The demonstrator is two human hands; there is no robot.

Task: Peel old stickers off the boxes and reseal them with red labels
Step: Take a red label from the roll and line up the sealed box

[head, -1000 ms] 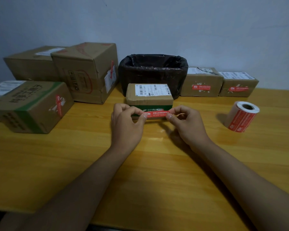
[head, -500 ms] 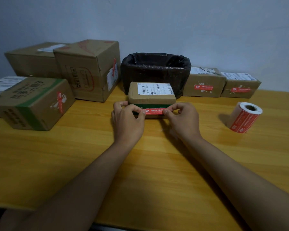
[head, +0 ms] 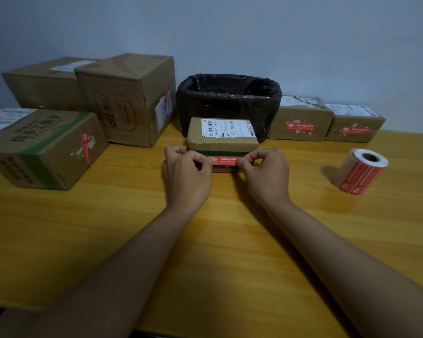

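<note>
A small flat cardboard box (head: 220, 142) with a white shipping label on top sits mid-table in front of the bin. A red label (head: 224, 160) stretches across its near face. My left hand (head: 186, 174) pinches the label's left end and my right hand (head: 266, 174) pinches its right end, both with fingers curled. The label lies against the box front, over a green band. A roll of red labels (head: 360, 172) lies on its side at the right, apart from both hands.
A black-lined bin (head: 227, 101) stands behind the small box. Three larger boxes (head: 122, 98) crowd the left side. Two small boxes (head: 300, 120) with red labels sit at the back right. The wooden table (head: 205, 240) stretches toward me.
Both hands carried the red label forward from just in front of the box to its near face. The hands moved slightly closer together.
</note>
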